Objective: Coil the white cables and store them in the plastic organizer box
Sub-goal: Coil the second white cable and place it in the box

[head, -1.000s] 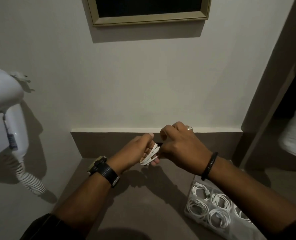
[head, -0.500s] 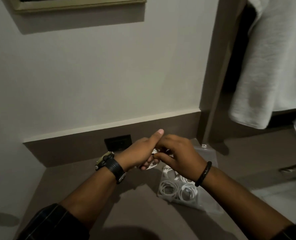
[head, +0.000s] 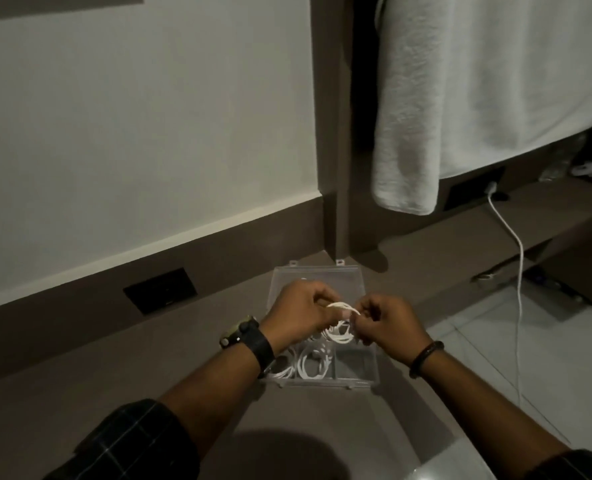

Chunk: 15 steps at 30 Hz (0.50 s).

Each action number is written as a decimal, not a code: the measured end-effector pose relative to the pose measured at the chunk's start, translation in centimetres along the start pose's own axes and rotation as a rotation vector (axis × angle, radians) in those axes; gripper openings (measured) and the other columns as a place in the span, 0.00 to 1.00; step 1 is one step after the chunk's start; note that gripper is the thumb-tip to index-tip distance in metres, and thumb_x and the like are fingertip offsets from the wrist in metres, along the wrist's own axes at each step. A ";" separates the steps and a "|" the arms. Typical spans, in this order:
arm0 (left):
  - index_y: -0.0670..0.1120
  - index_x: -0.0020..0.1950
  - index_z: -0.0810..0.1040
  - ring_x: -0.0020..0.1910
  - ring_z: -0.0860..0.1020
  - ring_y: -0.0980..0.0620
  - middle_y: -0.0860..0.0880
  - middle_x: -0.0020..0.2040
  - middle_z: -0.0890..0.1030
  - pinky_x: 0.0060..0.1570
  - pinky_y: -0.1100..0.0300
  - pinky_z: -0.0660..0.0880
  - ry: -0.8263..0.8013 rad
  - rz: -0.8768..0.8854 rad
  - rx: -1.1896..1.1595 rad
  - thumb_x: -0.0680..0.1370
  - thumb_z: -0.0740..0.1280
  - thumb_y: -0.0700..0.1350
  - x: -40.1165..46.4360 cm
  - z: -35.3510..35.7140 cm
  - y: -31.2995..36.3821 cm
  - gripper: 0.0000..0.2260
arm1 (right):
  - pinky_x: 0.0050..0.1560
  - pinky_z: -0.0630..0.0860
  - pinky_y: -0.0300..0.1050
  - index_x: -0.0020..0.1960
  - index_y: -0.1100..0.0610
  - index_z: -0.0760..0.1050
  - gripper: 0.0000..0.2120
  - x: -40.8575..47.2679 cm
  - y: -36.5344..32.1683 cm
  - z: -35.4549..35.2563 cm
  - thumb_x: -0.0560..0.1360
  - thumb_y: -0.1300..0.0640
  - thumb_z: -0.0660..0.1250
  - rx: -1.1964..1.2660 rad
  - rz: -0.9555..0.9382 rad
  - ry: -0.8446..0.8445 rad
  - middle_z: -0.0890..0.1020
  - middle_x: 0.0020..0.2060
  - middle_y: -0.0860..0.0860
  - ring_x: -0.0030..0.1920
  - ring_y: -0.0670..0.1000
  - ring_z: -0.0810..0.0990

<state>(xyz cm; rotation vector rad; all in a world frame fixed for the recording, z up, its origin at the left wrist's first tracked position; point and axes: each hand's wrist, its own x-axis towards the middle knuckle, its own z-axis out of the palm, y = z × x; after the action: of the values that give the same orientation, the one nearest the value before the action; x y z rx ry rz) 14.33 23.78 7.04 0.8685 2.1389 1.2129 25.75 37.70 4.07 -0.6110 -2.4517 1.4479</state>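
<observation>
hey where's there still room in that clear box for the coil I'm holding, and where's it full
Bare room: the near right compartment of the organizer box, bordered by its front wall and the coiled cables to its left. Crowded: the near middle and left compartments already hold coils. Further back, the left hand, right hand and the held coil hide the compartments.

Place: looks like a hotel or home dressing corner
Textile: white towel (head: pixel 488 91) hanging at right
Surface: brown built-in counter (head: pixel 121 368) along pale wall (head: pixel 142 133)
Power: dark socket plate (head: pixel 160 291) in the upstand
Floor: pale tiles (head: pixel 488 341)
</observation>
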 end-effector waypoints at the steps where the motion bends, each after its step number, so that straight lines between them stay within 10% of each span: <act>1: 0.42 0.47 0.83 0.40 0.84 0.44 0.43 0.42 0.86 0.42 0.51 0.81 -0.011 0.017 0.052 0.69 0.77 0.43 0.2 0.9 -0.5 0.09 | 0.31 0.81 0.52 0.35 0.58 0.78 0.05 -0.3 0.8 0.1 0.69 0.61 0.72 -0.006 0.040 0.016 0.83 0.27 0.57 0.27 0.53 0.81; 5: 0.43 0.49 0.85 0.48 0.82 0.50 0.45 0.49 0.86 0.53 0.52 0.79 -0.008 0.075 0.247 0.72 0.74 0.42 1.4 4.1 -2.8 0.07 | 0.29 0.80 0.51 0.30 0.58 0.75 0.09 -1.0 3.6 0.6 0.67 0.63 0.71 -0.033 0.202 0.050 0.82 0.25 0.57 0.23 0.49 0.78; 15: 0.39 0.38 0.80 0.44 0.77 0.43 0.40 0.41 0.82 0.41 0.58 0.67 -0.126 0.095 0.695 0.74 0.68 0.44 3.6 7.3 -6.6 0.09 | 0.28 0.78 0.40 0.31 0.62 0.78 0.07 -0.5 7.1 3.1 0.68 0.63 0.69 -0.164 0.354 0.038 0.84 0.28 0.57 0.27 0.51 0.82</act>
<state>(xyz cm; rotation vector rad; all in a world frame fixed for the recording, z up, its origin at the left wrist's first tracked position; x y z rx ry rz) 15.32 27.79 -2.55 1.2965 2.4573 0.4100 26.59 38.09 -3.64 -1.1452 -2.5430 1.3387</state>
